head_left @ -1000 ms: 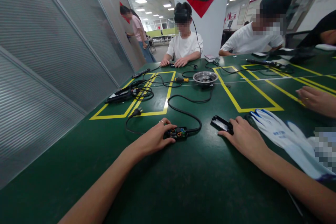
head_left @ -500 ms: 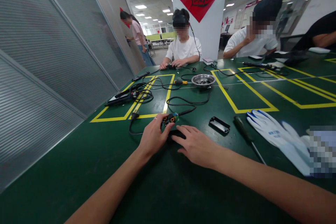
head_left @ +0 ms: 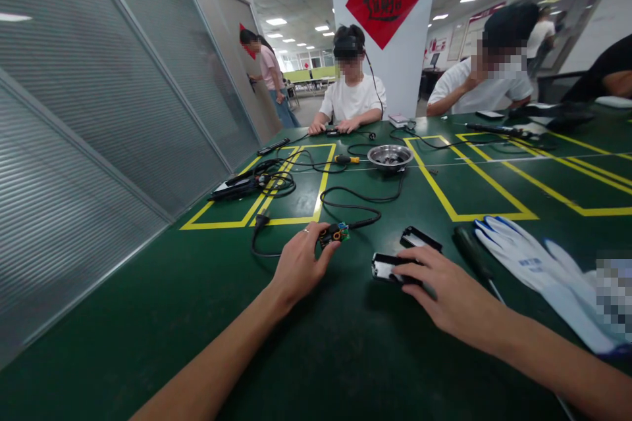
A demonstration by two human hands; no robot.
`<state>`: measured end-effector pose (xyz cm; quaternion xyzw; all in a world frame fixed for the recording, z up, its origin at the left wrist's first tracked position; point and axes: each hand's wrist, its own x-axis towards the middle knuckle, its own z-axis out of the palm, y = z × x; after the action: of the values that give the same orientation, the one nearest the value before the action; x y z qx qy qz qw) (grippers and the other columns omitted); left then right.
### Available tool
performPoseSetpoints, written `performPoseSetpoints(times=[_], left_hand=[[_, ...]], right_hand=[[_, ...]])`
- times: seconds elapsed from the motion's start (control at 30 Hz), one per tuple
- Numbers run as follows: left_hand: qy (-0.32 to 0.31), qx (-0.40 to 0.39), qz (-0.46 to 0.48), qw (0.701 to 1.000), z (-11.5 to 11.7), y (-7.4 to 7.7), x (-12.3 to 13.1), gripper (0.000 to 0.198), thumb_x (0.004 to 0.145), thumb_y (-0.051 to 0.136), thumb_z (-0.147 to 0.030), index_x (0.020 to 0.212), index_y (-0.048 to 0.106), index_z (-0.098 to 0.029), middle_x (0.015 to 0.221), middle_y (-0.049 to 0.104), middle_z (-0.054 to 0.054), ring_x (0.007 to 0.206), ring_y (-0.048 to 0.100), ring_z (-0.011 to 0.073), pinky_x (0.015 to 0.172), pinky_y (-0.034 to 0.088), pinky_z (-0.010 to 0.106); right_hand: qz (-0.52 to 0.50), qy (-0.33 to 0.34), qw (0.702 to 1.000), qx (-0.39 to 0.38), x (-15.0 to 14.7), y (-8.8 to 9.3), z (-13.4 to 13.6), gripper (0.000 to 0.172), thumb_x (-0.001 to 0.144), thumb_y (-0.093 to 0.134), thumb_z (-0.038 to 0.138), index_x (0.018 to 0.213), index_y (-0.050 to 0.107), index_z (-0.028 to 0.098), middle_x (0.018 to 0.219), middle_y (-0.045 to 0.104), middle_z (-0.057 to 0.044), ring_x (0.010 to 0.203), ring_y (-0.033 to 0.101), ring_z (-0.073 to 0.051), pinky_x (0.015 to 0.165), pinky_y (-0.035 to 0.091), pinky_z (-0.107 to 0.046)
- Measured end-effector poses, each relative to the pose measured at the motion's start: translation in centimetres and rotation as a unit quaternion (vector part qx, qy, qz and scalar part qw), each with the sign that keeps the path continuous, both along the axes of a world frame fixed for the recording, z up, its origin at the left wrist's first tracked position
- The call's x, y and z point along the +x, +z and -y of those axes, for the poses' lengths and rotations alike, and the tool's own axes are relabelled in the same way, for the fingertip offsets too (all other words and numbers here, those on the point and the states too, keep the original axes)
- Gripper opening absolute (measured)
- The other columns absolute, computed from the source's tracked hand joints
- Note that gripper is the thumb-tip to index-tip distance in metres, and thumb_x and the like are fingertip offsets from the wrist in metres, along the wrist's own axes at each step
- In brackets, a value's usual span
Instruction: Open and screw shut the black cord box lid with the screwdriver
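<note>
My left hand [head_left: 305, 262] is closed on a small circuit board [head_left: 334, 234] with copper coils, pinched between thumb and fingers. A black cable [head_left: 363, 217] runs off the board's far right end, and a plug [head_left: 263, 218] on its cord lies left of this hand. Further right, my right hand [head_left: 434, 279] grips one black plastic casing half [head_left: 385, 268], its pale inside facing up. Just beyond it, the other casing half [head_left: 419, 238] lies on the table, partly hidden by my fingers.
Right of the casing lie a dark-handled screwdriver [head_left: 471, 251] and white-blue gloves [head_left: 528, 270]. A metal bowl [head_left: 390, 156] of small parts and a yellow-handled screwdriver [head_left: 347, 159] stand further back. Bundled cables and black devices [head_left: 237, 185] lie left. Co-workers sit across the table.
My right hand has moved right, away from the left hand, carrying the casing half beside the other half. The left hand keeps the circuit board. The view has shifted slightly.
</note>
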<state>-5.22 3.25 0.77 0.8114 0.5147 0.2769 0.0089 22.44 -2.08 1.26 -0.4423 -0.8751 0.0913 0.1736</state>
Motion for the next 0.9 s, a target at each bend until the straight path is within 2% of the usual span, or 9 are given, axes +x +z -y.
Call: performPoseSetpoints(times=[0.17,0.23,0.3,0.43,0.53,0.63,0.7,0.83,0.9], left_hand=[[-0.023,0.004,0.009,1.000,0.7,0.1,0.5,0.028,0.093,0.049,-0.035,0.117,0.044,-0.020,0.103,0.060,0.006,0.091,0.059,0.0228,0.081,0.047,0.036],[-0.036,0.001,0.010,0.999,1.2,0.3,0.9,0.028,0.094,0.049,-0.034,0.117,0.044,-0.019,0.103,0.059,0.007,0.091,0.058,0.0224,0.081,0.047,0.035],[-0.063,-0.006,0.011,0.998,1.7,0.4,1.3,0.027,0.094,0.048,-0.034,0.116,0.045,-0.019,0.102,0.058,0.007,0.090,0.058,0.0220,0.080,0.046,0.035],[-0.153,-0.032,-0.003,0.988,2.9,0.5,2.6,0.030,0.094,0.048,-0.036,0.118,0.044,-0.019,0.103,0.058,0.008,0.090,0.056,0.0218,0.081,0.046,0.035],[-0.211,-0.060,-0.028,0.975,3.5,0.3,3.4,0.031,0.094,0.049,-0.038,0.118,0.044,-0.019,0.105,0.059,0.008,0.091,0.056,0.0223,0.082,0.045,0.036],[-0.234,-0.093,-0.049,0.967,3.9,0.3,4.0,0.032,0.094,0.047,-0.041,0.117,0.046,-0.020,0.107,0.060,0.008,0.091,0.056,0.0227,0.083,0.044,0.038],[-0.238,-0.117,-0.051,0.963,4.2,0.3,4.2,0.041,0.092,0.051,-0.046,0.122,0.044,-0.020,0.115,0.058,0.010,0.099,0.055,0.0243,0.087,0.044,0.040],[-0.256,-0.148,-0.051,0.954,4.8,0.1,4.5,0.086,0.078,0.067,-0.053,0.143,0.022,-0.019,0.134,0.047,0.014,0.118,0.046,0.0289,0.102,0.038,0.045],[-0.261,-0.160,-0.056,0.950,4.8,-0.1,4.4,0.083,0.082,0.066,-0.043,0.145,0.018,-0.020,0.132,0.048,0.013,0.118,0.046,0.0275,0.103,0.038,0.044]], right_hand=[[-0.007,0.057,0.995,-0.082,-0.2,-0.8,2.6,0.034,0.087,0.050,0.025,0.121,0.053,0.033,0.127,0.054,-0.001,0.114,0.051,-0.019,0.097,0.048,-0.044],[-0.024,0.049,0.998,-0.038,0.1,-1.0,2.6,0.034,0.087,0.053,0.029,0.120,0.053,0.030,0.129,0.052,-0.003,0.117,0.049,-0.020,0.098,0.046,-0.047],[-0.067,0.023,0.996,0.053,0.8,-0.8,2.3,0.034,0.085,0.057,0.030,0.118,0.053,0.026,0.129,0.051,-0.006,0.119,0.048,-0.021,0.100,0.045,-0.046],[-0.105,-0.004,0.973,0.205,2.0,-0.3,1.4,0.044,0.082,0.061,0.021,0.124,0.050,0.018,0.130,0.050,-0.012,0.123,0.045,-0.023,0.101,0.045,-0.045],[-0.051,0.033,0.974,0.220,1.8,-0.7,1.2,0.046,0.083,0.058,0.016,0.128,0.047,0.014,0.125,0.056,-0.012,0.120,0.047,-0.022,0.103,0.042,-0.046],[-0.022,0.068,0.976,0.206,1.4,-1.8,1.2,0.040,0.084,0.053,0.007,0.123,0.052,0.014,0.107,0.064,-0.006,0.104,0.055,-0.017,0.103,0.041,-0.045],[-0.024,0.069,0.978,0.196,1.4,-2.3,1.2,0.040,0.083,0.052,0.004,0.121,0.054,0.014,0.103,0.064,-0.006,0.100,0.056,-0.017,0.100,0.043,-0.044],[-0.039,0.066,0.981,0.181,1.9,-2.6,1.2,0.040,0.081,0.054,0.004,0.120,0.055,0.013,0.101,0.063,-0.008,0.097,0.055,-0.019,0.089,0.048,-0.042],[-0.045,0.068,0.983,0.167,2.0,-2.6,1.3,0.040,0.080,0.054,0.004,0.120,0.055,0.013,0.100,0.063,-0.008,0.095,0.055,-0.019,0.086,0.048,-0.041]])
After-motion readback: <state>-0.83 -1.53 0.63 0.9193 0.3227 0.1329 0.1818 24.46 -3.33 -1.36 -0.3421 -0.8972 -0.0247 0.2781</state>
